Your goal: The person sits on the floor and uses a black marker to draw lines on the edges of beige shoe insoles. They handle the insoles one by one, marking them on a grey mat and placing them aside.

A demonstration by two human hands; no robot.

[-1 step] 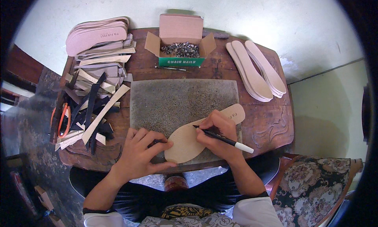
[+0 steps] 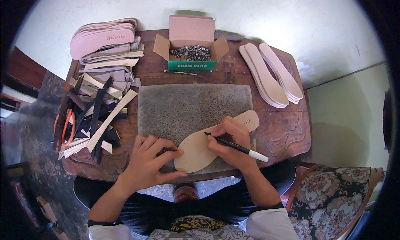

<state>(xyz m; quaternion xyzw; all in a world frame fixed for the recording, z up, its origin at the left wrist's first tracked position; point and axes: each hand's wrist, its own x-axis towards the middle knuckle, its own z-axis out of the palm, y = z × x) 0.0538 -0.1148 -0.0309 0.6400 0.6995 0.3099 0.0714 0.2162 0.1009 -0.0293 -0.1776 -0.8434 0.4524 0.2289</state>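
Observation:
A beige shoe insole point(image 2: 195, 150) lies aslant on the grey pitted mat point(image 2: 175, 106), its wide toe end towards my left hand point(image 2: 146, 159). That hand pinches the toe edge between thumb and forefinger. Something small and dark shows between its fingers, too hidden to name. In my right hand point(image 2: 232, 142) is a black marker pen point(image 2: 239, 147) with a white end, held as for writing. Its tip touches or hovers just over the insole near the upper edge; which, I cannot tell. The right hand covers the insole's middle.
Behind the mat stands an open green cardboard box point(image 2: 191, 66) of nails. Stacked insoles point(image 2: 266, 75) lie at the right, with pink ones point(image 2: 102, 40) at the far left. Strips point(image 2: 110, 121) of black and cream material and orange-handled scissors point(image 2: 68, 127) crowd the table's left side.

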